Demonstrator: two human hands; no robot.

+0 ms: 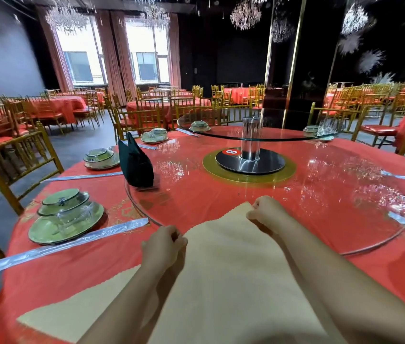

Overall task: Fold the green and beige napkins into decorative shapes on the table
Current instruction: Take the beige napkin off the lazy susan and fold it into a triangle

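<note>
A large beige napkin [223,264] lies spread on the red tablecloth in front of me, its scalloped far edge lifted a little. My left hand [163,247] pinches that far edge on the left. My right hand [267,211] pinches the far corner on the right, over the rim of the glass turntable. A dark green napkin [134,162], folded into an upright shape, stands on the turntable at the left, well beyond my hands.
The glass turntable [333,214] covers the middle of the round table, with a metal post [250,140] holding a second glass disc. Stacked green dish settings [66,217] and wrapped chopsticks [55,247] lie to the left. Gold chairs [10,160] ring the table.
</note>
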